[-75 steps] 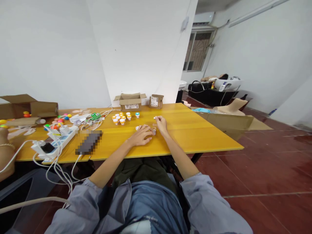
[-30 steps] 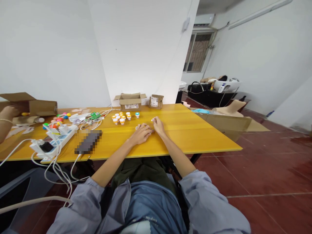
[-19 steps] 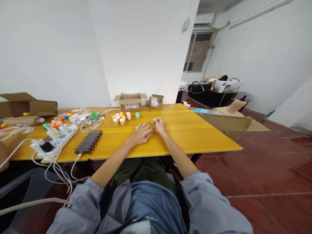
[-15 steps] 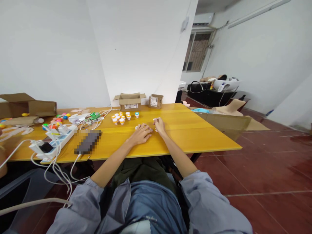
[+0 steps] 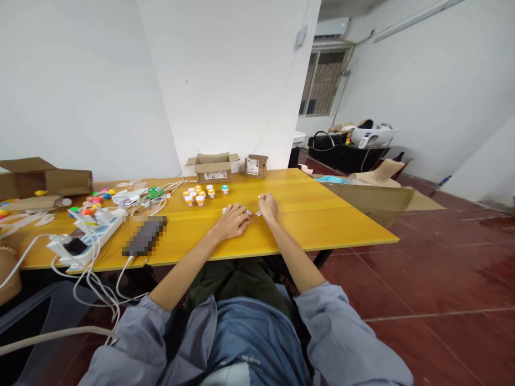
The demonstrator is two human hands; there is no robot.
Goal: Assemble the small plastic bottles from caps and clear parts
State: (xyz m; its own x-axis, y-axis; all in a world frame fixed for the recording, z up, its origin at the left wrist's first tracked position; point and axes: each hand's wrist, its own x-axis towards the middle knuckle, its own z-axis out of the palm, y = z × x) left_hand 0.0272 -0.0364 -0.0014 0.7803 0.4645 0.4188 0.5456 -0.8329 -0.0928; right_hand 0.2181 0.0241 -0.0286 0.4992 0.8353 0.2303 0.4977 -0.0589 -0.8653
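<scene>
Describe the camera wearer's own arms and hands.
The left sleeve and right sleeve are loose, wrinkled, plain grey-blue cloth, ending near the elbows. Below them, the left hand and right hand are ungloved.

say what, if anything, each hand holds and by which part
The right hand seems to pinch a small white piece, gripped part unclear. Whether the left hand holds anything is hidden.

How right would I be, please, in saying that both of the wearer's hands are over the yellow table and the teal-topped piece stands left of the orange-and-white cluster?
Not quite: the teal-topped piece stands to the right of the orange-and-white cluster, as the head view shows. The left hand and right hand are indeed over the yellow table.
</scene>
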